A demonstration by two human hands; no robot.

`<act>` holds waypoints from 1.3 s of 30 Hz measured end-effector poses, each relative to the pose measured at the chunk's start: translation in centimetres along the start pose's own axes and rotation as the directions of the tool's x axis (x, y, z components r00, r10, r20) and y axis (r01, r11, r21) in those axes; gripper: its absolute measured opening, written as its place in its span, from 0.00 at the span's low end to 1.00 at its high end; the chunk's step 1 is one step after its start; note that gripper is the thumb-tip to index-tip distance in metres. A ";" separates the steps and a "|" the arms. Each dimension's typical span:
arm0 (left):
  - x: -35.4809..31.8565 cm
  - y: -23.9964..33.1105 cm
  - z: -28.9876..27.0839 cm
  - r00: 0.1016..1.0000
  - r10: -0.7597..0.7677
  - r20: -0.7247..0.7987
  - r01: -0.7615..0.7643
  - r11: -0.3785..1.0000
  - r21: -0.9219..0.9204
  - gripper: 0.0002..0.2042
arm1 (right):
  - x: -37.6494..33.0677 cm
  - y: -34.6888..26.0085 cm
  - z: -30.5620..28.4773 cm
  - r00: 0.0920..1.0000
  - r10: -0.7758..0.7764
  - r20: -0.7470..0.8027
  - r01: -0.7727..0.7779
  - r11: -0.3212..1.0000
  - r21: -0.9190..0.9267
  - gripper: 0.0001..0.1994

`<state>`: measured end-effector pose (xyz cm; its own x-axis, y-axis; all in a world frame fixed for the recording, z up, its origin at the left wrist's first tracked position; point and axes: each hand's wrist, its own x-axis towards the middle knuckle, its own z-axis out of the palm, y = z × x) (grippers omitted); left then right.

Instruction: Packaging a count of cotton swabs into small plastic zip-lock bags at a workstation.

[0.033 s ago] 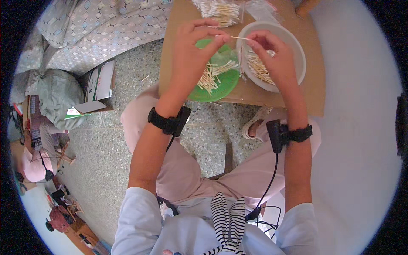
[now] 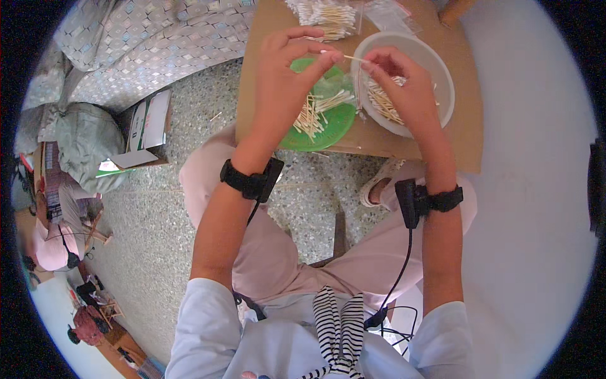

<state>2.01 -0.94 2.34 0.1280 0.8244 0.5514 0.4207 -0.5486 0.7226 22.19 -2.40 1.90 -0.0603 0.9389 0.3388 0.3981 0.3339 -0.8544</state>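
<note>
My left hand (image 2: pixel 287 76) and my right hand (image 2: pixel 401 85) pinch the two ends of one thin wooden stick (image 2: pixel 353 58), held level above the brown cardboard tabletop (image 2: pixel 467 139). Under my left hand lies a green plate (image 2: pixel 338 129) with a loose heap of similar sticks (image 2: pixel 312 117). My right hand hovers over a white bowl (image 2: pixel 439 69) that holds more sticks (image 2: pixel 382 104). A clear bag of sticks (image 2: pixel 328 12) lies at the table's far edge. Both wrists wear black bands.
A small open cardboard box (image 2: pixel 148 129) and a grey-green bag (image 2: pixel 85 148) sit on the speckled floor to my left. A patterned cloth (image 2: pixel 158 38) lies beyond them. My knees are under the table's near edge, and a black cable (image 2: pixel 404 265) runs from my right wristband.
</note>
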 end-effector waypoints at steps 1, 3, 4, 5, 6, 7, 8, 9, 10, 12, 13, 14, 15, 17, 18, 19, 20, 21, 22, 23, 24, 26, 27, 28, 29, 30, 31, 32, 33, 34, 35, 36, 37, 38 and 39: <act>0.0 0.1 0.0 1.000 0.017 -0.018 -0.017 1.000 0.020 0.05 | -0.2 0.0 0.2 0.999 0.000 0.050 0.003 0.998 -0.059 0.09; 0.0 0.2 -0.1 0.999 0.033 -0.036 -0.031 0.999 0.041 0.05 | -0.3 -0.2 0.3 0.997 0.012 0.076 -0.007 0.998 -0.065 0.09; 0.0 0.1 -0.1 0.997 0.064 -0.047 -0.060 0.995 0.080 0.05 | -0.4 -0.3 0.4 0.995 0.025 0.101 -0.017 0.997 -0.072 0.10; 0.1 0.1 -0.1 0.994 0.098 -0.058 -0.091 0.989 0.117 0.05 | -0.3 -0.3 0.3 0.995 0.025 0.102 -0.017 0.997 -0.073 0.10; 0.2 0.1 -0.1 0.994 0.097 -0.058 -0.090 0.989 0.116 0.05 | -0.3 -0.2 0.2 0.997 0.034 0.067 -0.032 0.999 -0.030 0.10; 0.3 0.1 -0.1 0.993 0.091 -0.072 -0.083 0.991 0.109 0.05 | -0.3 0.0 0.1 0.998 0.045 0.033 -0.046 0.999 0.014 0.10; 0.3 0.0 -0.1 0.993 0.085 -0.085 -0.077 0.992 0.101 0.05 | -0.2 0.1 -0.1 0.998 0.046 0.033 -0.046 0.999 0.013 0.10; 0.3 0.0 -0.1 0.993 0.085 -0.085 -0.076 0.992 0.100 0.05 | -0.1 0.3 -0.3 0.997 0.081 0.020 -0.083 0.984 0.155 0.09; 0.4 -0.1 -0.1 0.994 0.083 -0.077 -0.078 0.994 0.072 0.06 | 0.0 0.4 -0.4 0.993 0.117 0.011 -0.115 0.948 0.295 0.09; 0.4 -0.1 -0.2 0.994 0.080 -0.070 -0.077 0.996 0.050 0.06 | 0.1 0.2 -0.4 0.994 0.106 0.024 -0.108 0.931 0.348 0.09; 0.4 -0.1 -0.3 0.997 0.059 -0.044 -0.058 0.998 0.018 0.06 | 0.1 0.0 -0.5 0.995 0.094 0.034 -0.100 0.912 0.398 0.10; 0.4 0.0 -0.3 0.999 0.038 -0.018 -0.039 0.999 -0.017 0.07 | 0.2 -0.1 -0.6 0.995 0.095 0.034 -0.101 0.912 0.397 0.10; 0.4 0.2 -0.3 0.999 0.038 -0.018 -0.038 0.999 -0.017 0.07 | 0.3 -0.2 -0.8 0.993 0.105 0.058 -0.120 0.906 0.405 0.10; 0.3 0.4 -0.5 0.994 0.113 -0.002 -0.112 0.992 0.061 0.07 | 0.2 0.0 -1.0 0.990 0.115 0.083 -0.139 0.900 0.413 0.11; 0.3 0.4 -0.5 0.994 0.112 -0.002 -0.112 0.992 0.061 0.07 | 0.2 0.2 -1.2 0.982 0.137 0.128 -0.177 0.903 0.391 0.11; 0.3 0.3 -0.6 0.991 0.124 0.046 -0.128 0.988 0.088 0.08 | 0.2 0.3 -1.3 0.972 0.160 0.173 -0.214 0.905 0.367 0.12; 0.3 0.2 -0.6 0.986 0.134 0.094 -0.145 0.983 0.114 0.10 | 0.2 0.5 -1.3 0.972 0.161 0.172 -0.215 0.906 0.366 0.12; 0.4 0.0 -0.5 0.986 0.134 0.094 -0.144 0.983 0.112 0.10 | 0.1 0.6 -1.4 0.971 0.186 0.151 -0.228 0.911 0.345 0.12; 0.5 -0.2 -0.3 0.981 0.148 0.123 -0.166 0.973 0.159 0.15 | 0.1 0.8 -1.4 0.969 0.210 0.129 -0.241 0.915 0.324 0.12; 0.5 -0.4 -0.3 0.975 0.159 0.152 -0.189 0.959 0.209 0.20 | 0.2 1.0 -1.6 0.969 0.209 0.130 -0.241 0.914 0.326 0.12; 0.2 -0.7 -0.2 0.975 0.159 0.153 -0.189 0.959 0.211 0.20 | 0.3 1.3 -2.1 0.984 0.151 0.098 -0.169 0.963 0.212 0.12; -0.6 -1.5 0.0 0.952 0.067 0.300 -0.164 0.937 0.308 0.29 | 0.2 1.7 -3.3 0.993 0.087 0.075 -0.094 0.991 0.093 0.12; -1.0 -1.8 0.2 0.952 0.066 0.298 -0.162 0.937 0.309 0.29 | 0.1 1.9 -4.0 0.990 0.115 0.079 -0.120 0.991 0.052 0.11; -1.5 -2.1 0.5 0.936 0.077 0.343 -0.196 0.924 0.328 0.31 | 0.0 2.1 -4.6 0.986 0.144 0.082 -0.145 0.989 0.012 0.10; -1.7 -1.9 0.7 0.917 0.084 0.389 -0.230 0.910 0.345 0.33 | -0.1 2.0 -5.1 0.986 0.144 0.084 -0.146 0.989 0.012 0.10; -1.8 -1.8 0.8 0.918 0.082 0.389 -0.228 0.910 0.346 0.33 | -0.2 1.9 -5.5 0.986 0.141 0.093 -0.139 0.990 -0.022 0.10; -1.9 -1.6 0.9 0.907 0.103 0.409 -0.266 0.892 0.364 0.33 | -0.4 1.9 -5.8 0.985 0.138 0.102 -0.133 0.990 -0.055 0.10; -1.9 -1.5 0.9 0.895 0.125 0.429 -0.305 0.872 0.382 0.33 | -0.4 1.4 -5.8 0.985 0.137 0.103 -0.132 0.990 -0.055 0.10; -1.9 -1.5 0.9 0.895 0.124 0.428 -0.304 0.872 0.383 0.33 | -0.5 0.9 -5.7 0.984 0.145 0.103 -0.135 0.986 -0.102 0.10; -2.0 -1.5 0.9 0.893 0.130 0.430 -0.311 0.870 0.383 0.32 | -0.6 0.5 -5.5 0.983 0.154 0.103 -0.138 0.979 -0.148 0.10; -1.9 -1.5 0.9 0.890 0.138 0.434 -0.320 0.868 0.380 0.31 | -0.6 0.3 -5.2 0.983 0.155 0.102 -0.139 0.979 -0.147 0.10; -2.0 -1.5 0.9 0.889 0.138 0.436 -0.321 0.868 0.379 0.31 | -0.7 0.1 -5.0 0.980 0.121 0.160 -0.095 0.982 -0.161 0.11; -2.0 -1.5 0.8 0.889 0.120 0.441 -0.311 0.866 0.392 0.30 | -0.7 -0.1 -4.7 0.972 0.087 0.218 -0.050 0.984 -0.171 0.11; -2.1 -1.4 0.9 0.889 0.104 0.446 -0.302 0.864 0.402 0.29 | -0.7 0.0 -4.3 0.973 0.089 0.215 -0.051 0.983 -0.174 0.11; -2.1 -1.4 1.1 0.888 0.106 0.447 -0.304 0.865 0.398 0.29 | -0.7 0.3 -3.7 0.971 0.072 0.229 -0.020 0.975 -0.222 0.12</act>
<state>2.13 -1.74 -0.24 0.5601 0.7362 0.3798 0.6829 -0.6699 0.2915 25.70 -3.31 2.86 -0.2391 0.9547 0.1773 0.5923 0.2881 -0.7524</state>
